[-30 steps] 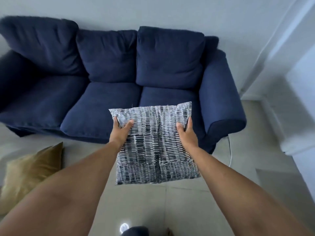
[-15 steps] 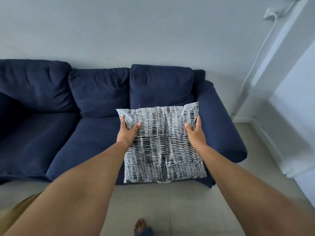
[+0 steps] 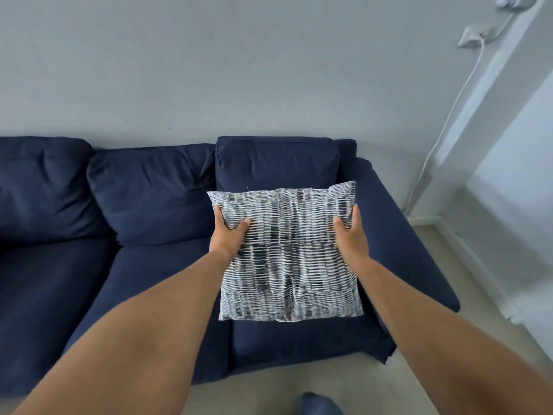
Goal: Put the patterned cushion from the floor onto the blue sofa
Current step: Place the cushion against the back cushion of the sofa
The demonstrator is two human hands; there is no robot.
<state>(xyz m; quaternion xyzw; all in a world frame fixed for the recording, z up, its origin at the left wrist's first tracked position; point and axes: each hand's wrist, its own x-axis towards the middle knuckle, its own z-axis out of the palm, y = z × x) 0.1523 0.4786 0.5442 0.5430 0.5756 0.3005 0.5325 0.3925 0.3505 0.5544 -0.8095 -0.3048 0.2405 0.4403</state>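
We hold the patterned cushion (image 3: 288, 259) off the floor above the blue sofa (image 3: 155, 283)'s right-hand seat, left hand (image 3: 229, 235) and right hand (image 3: 350, 235) fingers clamped on its upper sides; lift done, set-down and release remain.

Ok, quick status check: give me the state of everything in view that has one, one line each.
patterned cushion: off the floor, held upright over the right-hand seat.
left hand: closed on the cushion's left edge.
right hand: closed on the cushion's right edge.
blue sofa: seats bare, three back cushions upright.
white cable: plugged into the wall socket, hanging down the wall.
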